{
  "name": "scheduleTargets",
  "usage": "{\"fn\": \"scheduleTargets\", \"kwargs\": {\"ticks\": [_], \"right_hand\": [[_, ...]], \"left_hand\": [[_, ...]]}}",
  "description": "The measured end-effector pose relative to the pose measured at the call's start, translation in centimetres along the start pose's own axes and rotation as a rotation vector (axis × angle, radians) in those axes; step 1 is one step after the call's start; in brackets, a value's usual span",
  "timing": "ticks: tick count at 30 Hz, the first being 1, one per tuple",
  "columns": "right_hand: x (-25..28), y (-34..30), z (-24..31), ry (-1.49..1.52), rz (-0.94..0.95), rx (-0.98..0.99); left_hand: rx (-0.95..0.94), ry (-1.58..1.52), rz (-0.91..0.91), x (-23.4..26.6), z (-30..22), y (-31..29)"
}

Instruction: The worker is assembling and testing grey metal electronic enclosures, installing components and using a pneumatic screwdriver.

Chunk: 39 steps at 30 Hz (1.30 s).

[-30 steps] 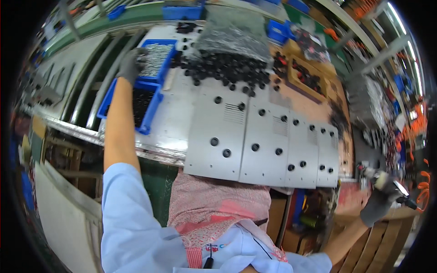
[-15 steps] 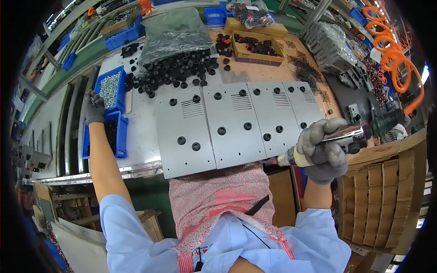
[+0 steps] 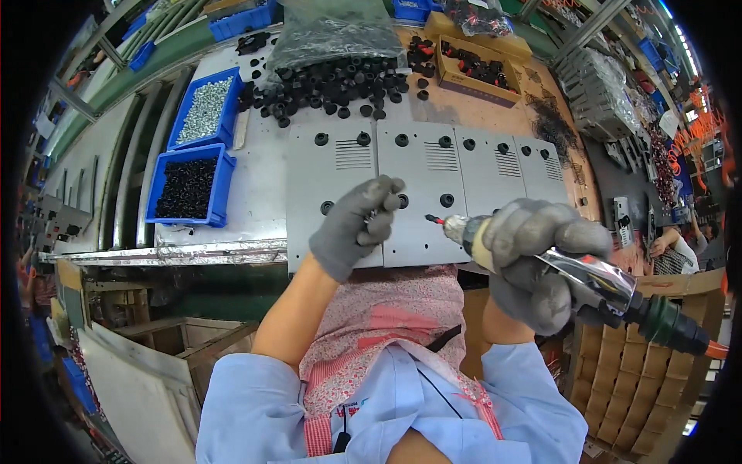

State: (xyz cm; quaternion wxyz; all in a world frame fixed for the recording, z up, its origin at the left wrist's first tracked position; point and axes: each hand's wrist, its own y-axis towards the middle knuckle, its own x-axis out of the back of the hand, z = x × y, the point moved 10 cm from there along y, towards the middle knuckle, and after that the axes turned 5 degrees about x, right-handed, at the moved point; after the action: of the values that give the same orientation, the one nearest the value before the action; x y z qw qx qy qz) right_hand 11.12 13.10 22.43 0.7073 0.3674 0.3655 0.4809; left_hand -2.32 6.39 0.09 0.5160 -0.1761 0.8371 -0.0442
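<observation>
My left hand (image 3: 348, 232), in a grey glove, hovers over the leftmost of several grey metal panels (image 3: 417, 240). Its fingers are closed in a pinch, with small silvery bits that look like screws showing between them. My right hand (image 3: 537, 255), also gloved, is wrapped round a chrome air screwdriver (image 3: 595, 280). The tool's red-and-black bit (image 3: 435, 220) points left, above the second panel and near a black rubber foot (image 3: 447, 200). More such feet sit on the panels, beside slotted vents. My left hand hides part of the leftmost panel.
A blue bin of silver screws (image 3: 184, 139) stands behind a blue bin of small black parts (image 3: 226, 203) at left. Loose black rubber feet (image 3: 340, 85) lie behind the panels under a plastic bag. A cardboard box (image 3: 473, 87) is at far right; a divided carton (image 3: 630, 371) stands near right.
My left hand has moved right from the blue screw bin to above the panels. The screwdriver has come forward, its bit now over the second panel. The view has shifted.
</observation>
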Motion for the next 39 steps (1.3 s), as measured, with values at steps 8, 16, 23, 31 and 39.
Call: {"fn": "scheduleTargets", "kwargs": {"ticks": [8,16,23,31,39], "right_hand": [[-1.4,-0.2,-0.9,-0.022,0.002,0.006],[-2.5,0.4,-1.3,0.009,0.07,0.052],[-4.0,0.9,-1.7,-0.003,0.107,0.106],[-5.2,0.7,-2.3,0.027,0.091,0.149],[-6.7,1.5,-1.8,0.055,0.152,0.183]], "left_hand": [[0.115,0.082,0.009,-2.7,2.7,-0.7],[0.107,0.067,-0.105,-1.6,2.1,-1.1],[0.042,0.121,-0.067,-2.4,0.3,-1.8],[-0.085,-0.047,0.177,-4.0,-0.4,-2.3],[0.008,-0.297,0.094,-1.0,0.0,-1.8]]}}
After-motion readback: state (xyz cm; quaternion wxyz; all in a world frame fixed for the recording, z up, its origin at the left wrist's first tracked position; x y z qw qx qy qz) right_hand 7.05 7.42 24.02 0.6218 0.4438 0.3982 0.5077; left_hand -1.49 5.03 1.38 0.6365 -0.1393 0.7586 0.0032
